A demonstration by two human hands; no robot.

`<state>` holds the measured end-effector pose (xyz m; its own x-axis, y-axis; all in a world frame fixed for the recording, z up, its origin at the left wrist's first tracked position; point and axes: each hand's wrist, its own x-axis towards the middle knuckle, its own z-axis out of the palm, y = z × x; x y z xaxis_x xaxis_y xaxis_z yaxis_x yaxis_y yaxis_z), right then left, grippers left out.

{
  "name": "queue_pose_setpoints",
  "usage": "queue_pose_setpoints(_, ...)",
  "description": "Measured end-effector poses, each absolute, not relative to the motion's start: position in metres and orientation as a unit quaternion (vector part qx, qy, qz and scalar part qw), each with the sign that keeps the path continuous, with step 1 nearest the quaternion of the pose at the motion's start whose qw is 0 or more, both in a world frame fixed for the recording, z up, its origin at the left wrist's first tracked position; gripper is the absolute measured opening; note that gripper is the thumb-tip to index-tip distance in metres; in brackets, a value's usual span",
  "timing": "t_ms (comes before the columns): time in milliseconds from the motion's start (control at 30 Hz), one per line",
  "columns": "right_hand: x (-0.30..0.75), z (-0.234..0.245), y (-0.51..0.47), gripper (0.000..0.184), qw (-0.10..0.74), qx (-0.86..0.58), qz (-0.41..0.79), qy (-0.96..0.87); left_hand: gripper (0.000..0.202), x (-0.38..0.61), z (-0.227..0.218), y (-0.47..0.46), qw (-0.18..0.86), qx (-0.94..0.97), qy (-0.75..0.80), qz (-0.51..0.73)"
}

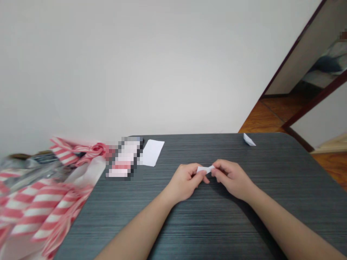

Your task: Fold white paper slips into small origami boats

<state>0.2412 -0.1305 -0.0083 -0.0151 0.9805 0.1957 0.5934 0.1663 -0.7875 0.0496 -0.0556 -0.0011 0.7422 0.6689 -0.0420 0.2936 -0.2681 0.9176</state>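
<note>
A small folded piece of white paper (206,169) is held between my two hands, just above the dark table (189,224). My left hand (187,182) pinches its left end between thumb and fingers. At the other end, the fingertips of my right hand (230,177) grip the paper's right edge. Parts of the paper are covered by my fingers, so its full folded shape cannot be made out. Another folded white paper piece (248,140) lies near the table's far edge, to the right of my hands.
White paper sheets (153,153) lie at the far left of the table, beside a phone-like object (125,157) blurred by pixels. Red-and-white striped fabric (46,202) is heaped left of the table. A white wall (173,65) rises behind; a doorway opens at right.
</note>
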Motion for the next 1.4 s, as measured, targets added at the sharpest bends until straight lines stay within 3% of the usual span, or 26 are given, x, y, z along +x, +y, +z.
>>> queue_pose_setpoints(400,0.241,-0.002,-0.130,0.021,0.368,-0.567,0.281,-0.681,0.033,0.049,-0.002,-0.056,0.537,0.769,0.292,0.188)
queue_pose_setpoints(700,0.241,-0.006,-0.131,0.009,0.422,-0.541,0.280,-0.671,0.032,0.049,-0.003,-0.056,0.558,0.751,0.303,0.181)
queue_pose_setpoints(1400,0.248,-0.014,-0.129,0.024,0.450,-0.434,0.178,-0.760,0.027,0.049,-0.008,-0.054,0.657,0.678,0.287,0.165)
